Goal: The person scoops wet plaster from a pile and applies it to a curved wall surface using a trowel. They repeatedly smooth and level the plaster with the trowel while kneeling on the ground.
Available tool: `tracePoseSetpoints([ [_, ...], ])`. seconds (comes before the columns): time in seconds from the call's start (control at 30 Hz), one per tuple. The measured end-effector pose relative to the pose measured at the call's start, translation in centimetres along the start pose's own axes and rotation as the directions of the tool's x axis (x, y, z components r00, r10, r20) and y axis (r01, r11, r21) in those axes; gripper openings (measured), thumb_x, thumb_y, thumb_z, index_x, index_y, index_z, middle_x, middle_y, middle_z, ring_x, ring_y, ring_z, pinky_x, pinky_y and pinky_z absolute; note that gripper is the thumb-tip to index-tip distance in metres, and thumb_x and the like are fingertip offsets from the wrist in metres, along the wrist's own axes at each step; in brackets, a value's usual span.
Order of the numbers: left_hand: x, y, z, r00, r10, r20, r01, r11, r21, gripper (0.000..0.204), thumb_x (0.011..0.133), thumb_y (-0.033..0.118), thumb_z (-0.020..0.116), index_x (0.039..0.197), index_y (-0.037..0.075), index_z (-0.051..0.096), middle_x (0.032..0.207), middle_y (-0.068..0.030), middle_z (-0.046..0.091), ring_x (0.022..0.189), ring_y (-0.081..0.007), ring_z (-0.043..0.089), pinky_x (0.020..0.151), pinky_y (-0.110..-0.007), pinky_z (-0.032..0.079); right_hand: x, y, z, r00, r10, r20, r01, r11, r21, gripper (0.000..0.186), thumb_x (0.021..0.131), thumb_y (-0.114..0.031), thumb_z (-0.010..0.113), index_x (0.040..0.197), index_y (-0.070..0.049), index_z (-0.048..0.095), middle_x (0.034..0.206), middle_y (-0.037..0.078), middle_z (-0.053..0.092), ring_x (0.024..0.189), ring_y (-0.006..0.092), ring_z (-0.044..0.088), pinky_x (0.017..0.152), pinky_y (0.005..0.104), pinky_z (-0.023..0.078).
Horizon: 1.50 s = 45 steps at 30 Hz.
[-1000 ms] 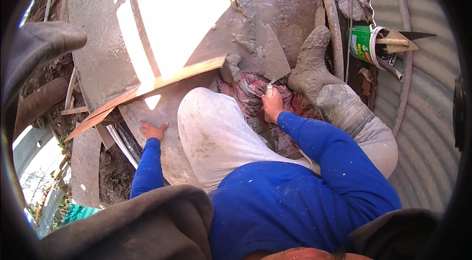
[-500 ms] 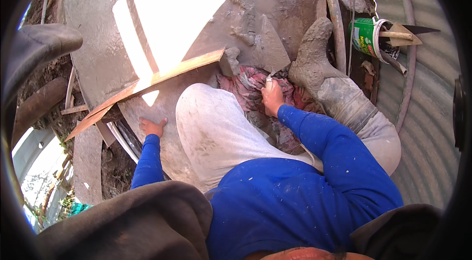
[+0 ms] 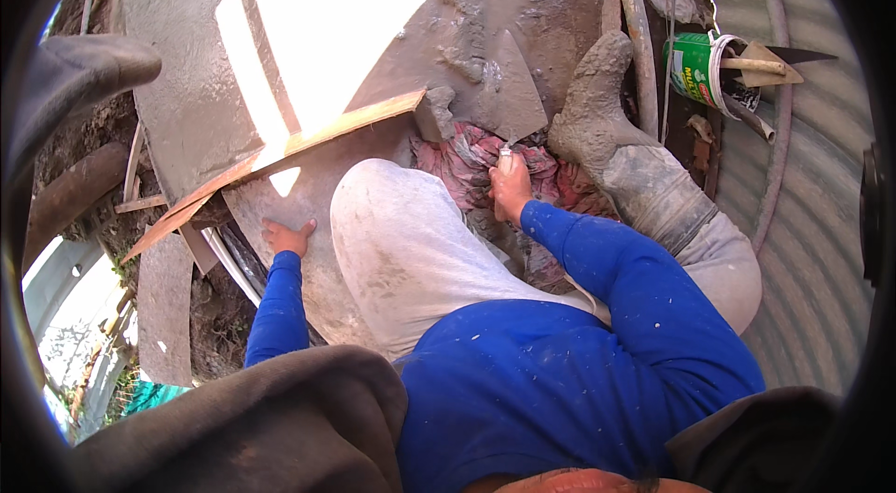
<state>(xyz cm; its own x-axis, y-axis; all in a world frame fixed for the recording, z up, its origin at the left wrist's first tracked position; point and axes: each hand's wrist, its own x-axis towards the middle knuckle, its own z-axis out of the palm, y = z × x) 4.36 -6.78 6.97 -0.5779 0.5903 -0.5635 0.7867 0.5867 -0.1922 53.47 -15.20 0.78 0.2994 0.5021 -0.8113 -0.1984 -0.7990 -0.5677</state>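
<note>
Head view: the person crouches over wet grey mortar inside a curved corrugated-metal wall [image 3: 821, 241]. The right hand [image 3: 511, 187] is closed around a small light-coloured tool [image 3: 505, 157], of which only the tip shows above the fingers, so its kind cannot be told. It sits on a crumpled pink cloth [image 3: 467, 166] that lies between the knees, just below the pointed mortar-coated slab [image 3: 513, 92]. The left hand [image 3: 287, 236] lies flat and spread on the grey cemented surface [image 3: 187, 111], holding nothing, just below the slanted wooden plank [image 3: 308, 143].

By the look of it, the step in hand is working at the cloth with the tool while the left arm props the body. A next move would call for keeping that brace steady and the tool's tip clear of the cloth's folds.

Around: a mortar-caked rubber boot [image 3: 607, 120] stands just right of the cloth, crowding the right hand. Beyond it, a green bucket [image 3: 695, 69] holds trowels [image 3: 770, 64], with a hose [image 3: 635, 17] running past between them. The raised knee [image 3: 392, 232] hides part of the cloth.
</note>
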Motion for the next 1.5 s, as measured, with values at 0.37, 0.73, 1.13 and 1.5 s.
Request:
tracePoseSetpoints([
  [0.37,3.6,-3.3,2.5,0.979,0.04,-0.198,-0.064,0.991,-0.115,0.123,0.081,0.06,0.082,0.164,-0.004,0.016,0.164,-0.0408,0.019,0.154,-0.0518,0.025,0.126,-0.056,0.027,1.2,-4.5,-2.5,0.985,-0.055,0.161,0.033,0.99,0.137,0.012,0.094,-0.01,0.061,0.103,-0.006,0.055,0.074,0.006,0.058,0.054,0.0174,0.058,0.051,0.0336,0.051],
  [0.73,6.7,6.2,1.0,0.731,-0.468,-0.498,0.255,0.863,-0.437,0.077,0.094,0.059,0.062,0.147,0.005,0.053,0.155,-0.0219,0.05,0.145,-0.041,0.046,0.116,-0.06,0.035,3.0,-21.8,-5.1,0.903,-0.169,0.395,0.197,0.98,-0.031,0.014,0.095,-0.013,0.065,0.103,-0.005,0.057,0.079,0.004,0.059,0.058,0.015,0.059,0.054,0.0321,0.053],
  [1.13,7.0,6.6,1.4,0.679,-0.451,-0.579,0.227,0.88,-0.418,0.073,0.095,0.053,0.063,0.149,0.007,0.05,0.162,-0.0178,0.043,0.153,-0.0365,0.035,0.123,-0.06,0.024,8.9,-35.3,13.5,0.792,0.036,0.61,0.329,0.816,-0.475,0.037,0.104,-0.041,0.066,0.108,-0.004,0.065,0.081,0.001,0.062,0.07,0.0115,0.064,0.064,0.0298,0.057],
  [1.5,5.6,6.6,0.2,0.709,-0.445,-0.547,0.149,0.853,-0.5,0.072,0.093,0.045,0.066,0.15,0.005,0.048,0.162,-0.02,0.04,0.157,-0.0372,0.028,0.127,-0.063,0.016,10.5,-34.0,31.3,0.453,-0.18,0.873,0.763,0.585,-0.275,0.033,0.102,-0.038,0.065,0.108,-0.006,0.069,0.084,0.007,0.071,0.07,0.0185,0.07,0.057,0.0356,0.056],
])
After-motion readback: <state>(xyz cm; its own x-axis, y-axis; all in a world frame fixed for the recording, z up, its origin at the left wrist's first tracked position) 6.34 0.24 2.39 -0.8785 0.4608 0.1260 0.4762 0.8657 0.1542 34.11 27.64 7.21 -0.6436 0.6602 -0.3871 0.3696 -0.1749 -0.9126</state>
